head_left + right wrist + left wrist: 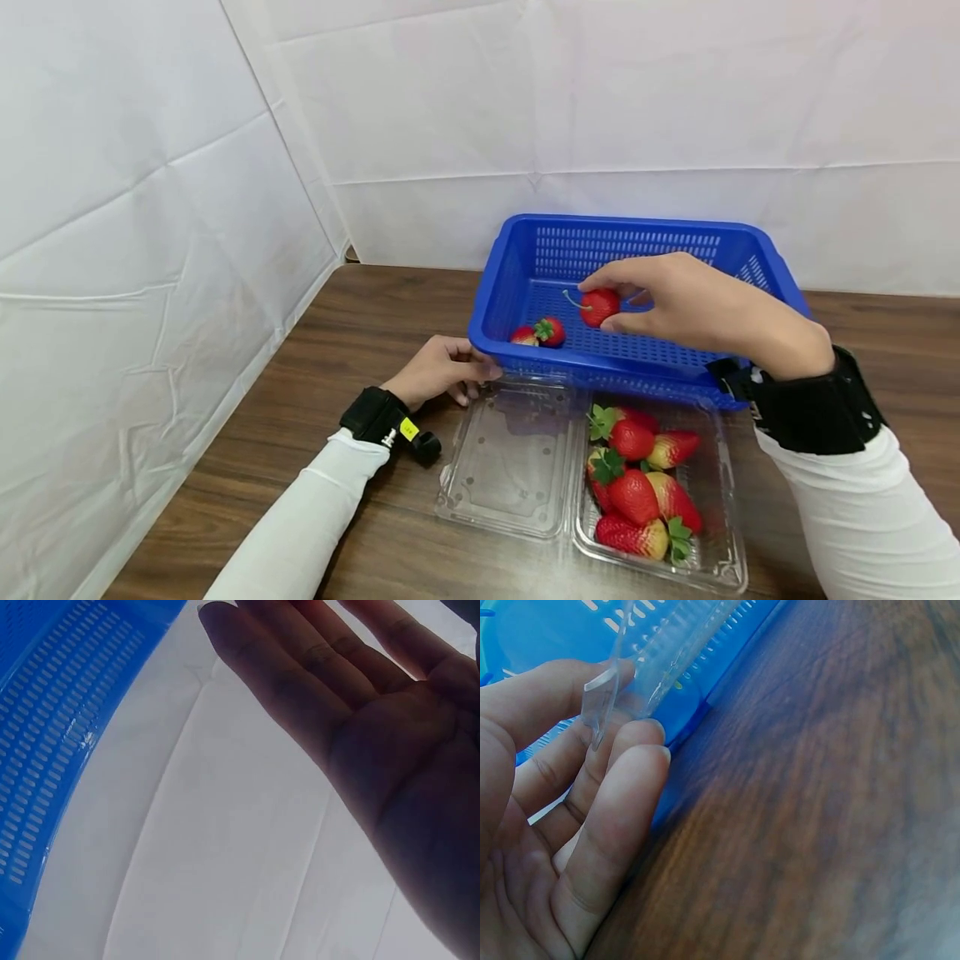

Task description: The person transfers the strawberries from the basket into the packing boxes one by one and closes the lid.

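Note:
Over the blue basket (633,367), my right hand (686,304) pinches a red cherry (600,307) with a thin green stem between thumb and fingers. Two strawberries (550,332) lie in the basket's front left corner. My left hand (448,371) grips the far left corner of the clear plastic clamshell's lid (517,467); in the left wrist view, the lid's edge (600,701) sits between thumb and fingers. The lid lies folded out flat beside the clamshell's tray (716,533), where several strawberries (633,497) are heaped. In the right wrist view the cherry is mostly out of frame.
The basket stands on a brown wood-grain table (397,292), its front edge above the clamshell's far edge. White cloth (637,100) hangs behind the table, and more white cloth (135,250) runs along its left side.

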The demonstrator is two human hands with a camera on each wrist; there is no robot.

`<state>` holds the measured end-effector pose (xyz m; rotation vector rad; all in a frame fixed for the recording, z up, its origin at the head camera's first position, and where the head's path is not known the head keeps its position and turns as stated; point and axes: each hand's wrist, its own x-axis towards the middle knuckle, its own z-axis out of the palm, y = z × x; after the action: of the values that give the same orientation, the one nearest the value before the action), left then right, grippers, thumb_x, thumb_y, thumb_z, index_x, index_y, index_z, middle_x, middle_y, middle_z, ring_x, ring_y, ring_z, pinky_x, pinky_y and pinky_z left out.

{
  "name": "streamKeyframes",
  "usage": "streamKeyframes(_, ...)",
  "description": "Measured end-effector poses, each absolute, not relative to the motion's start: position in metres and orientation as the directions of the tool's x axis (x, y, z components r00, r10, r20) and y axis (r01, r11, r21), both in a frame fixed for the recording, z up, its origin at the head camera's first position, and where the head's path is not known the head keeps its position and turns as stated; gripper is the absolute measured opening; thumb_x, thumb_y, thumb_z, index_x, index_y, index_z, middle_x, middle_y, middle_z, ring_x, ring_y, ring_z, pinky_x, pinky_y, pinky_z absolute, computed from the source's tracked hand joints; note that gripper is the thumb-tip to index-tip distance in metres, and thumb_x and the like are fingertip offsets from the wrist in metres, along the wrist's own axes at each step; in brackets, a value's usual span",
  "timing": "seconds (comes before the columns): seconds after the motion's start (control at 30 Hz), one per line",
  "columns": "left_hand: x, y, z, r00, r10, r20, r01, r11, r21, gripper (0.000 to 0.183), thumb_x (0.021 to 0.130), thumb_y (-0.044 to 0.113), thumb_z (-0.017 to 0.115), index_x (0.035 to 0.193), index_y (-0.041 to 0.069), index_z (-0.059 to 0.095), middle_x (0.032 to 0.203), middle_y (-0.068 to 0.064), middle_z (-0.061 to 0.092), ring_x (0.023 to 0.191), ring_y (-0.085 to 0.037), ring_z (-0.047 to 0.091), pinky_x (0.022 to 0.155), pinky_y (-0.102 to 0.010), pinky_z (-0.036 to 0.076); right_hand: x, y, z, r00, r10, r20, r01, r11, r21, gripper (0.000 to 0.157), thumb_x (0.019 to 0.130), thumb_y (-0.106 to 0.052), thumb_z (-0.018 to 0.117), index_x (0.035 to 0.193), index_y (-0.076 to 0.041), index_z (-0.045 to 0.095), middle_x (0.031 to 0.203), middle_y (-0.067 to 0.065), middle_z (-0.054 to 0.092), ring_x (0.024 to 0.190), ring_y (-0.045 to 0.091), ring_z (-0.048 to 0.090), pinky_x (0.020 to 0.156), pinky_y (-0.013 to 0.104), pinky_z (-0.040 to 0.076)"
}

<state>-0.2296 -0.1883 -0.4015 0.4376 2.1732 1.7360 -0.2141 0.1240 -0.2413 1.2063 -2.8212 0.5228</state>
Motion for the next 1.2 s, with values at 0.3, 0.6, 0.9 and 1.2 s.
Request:
streamKeyframes(0.3,-0.228,-0.191,-0.4,-0.897,0.438,-0.061,0.04,0.218,0.975,0.022,0.085,0.019,0.074,0.101,0.005,0.072,0.08,-0.009,0.068,0.062,-0.02,0.062,0.049,-0.026,0.057,-0.196,0.126,-0.236,-0.685,-0.707,0.179,-0.727,0.646,-0.231,0.041,0.083,-0.018,0.076,0.122,-0.016,0.064,0.108,0.0,0.067,0.092,0.014,0.06,0.076,0.039,0.057)
streamKeyframes(0.6,-0.227,-0.191,-0.401,-0.893,0.446,-0.059,0.041,0.211,0.977,0.022,0.086,0.018,0.073,0.102,0.003,0.071,0.081,-0.009,0.068,0.062,-0.02,0.062,0.049,-0.025,0.056,-0.176,0.135,-0.236,-0.579,-0.77,0.266,-0.815,0.556,-0.163,0.047,0.077,-0.013,0.081,0.121,-0.015,0.065,0.108,0.0,0.068,0.094,0.013,0.063,0.074,0.038,0.06)
streamKeyframes(0.9,-0.227,-0.191,-0.401,-0.892,0.449,-0.054,0.043,0.204,0.978,0.022,0.086,0.017,0.073,0.103,0.002,0.071,0.081,-0.008,0.068,0.062,-0.02,0.062,0.049,-0.025,0.056,-0.159,0.147,-0.248,-0.528,-0.788,0.317,-0.846,0.522,-0.112,0.052,0.07,-0.011,0.085,0.118,-0.017,0.065,0.104,-0.006,0.067,0.089,0.009,0.062,0.069,0.031,0.059)
streamKeyframes(1.2,-0.227,-0.191,-0.401,-0.892,0.448,-0.06,0.039,0.209,0.977,0.022,0.085,0.02,0.074,0.102,0.005,0.071,0.083,-0.009,0.069,0.063,-0.021,0.062,0.049,-0.026,0.057,-0.15,0.161,-0.256,-0.581,-0.761,0.29,-0.809,0.578,-0.107,0.053,0.069,-0.012,0.086,0.118,-0.018,0.066,0.103,-0.007,0.066,0.084,0.006,0.062,0.063,0.029,0.058)
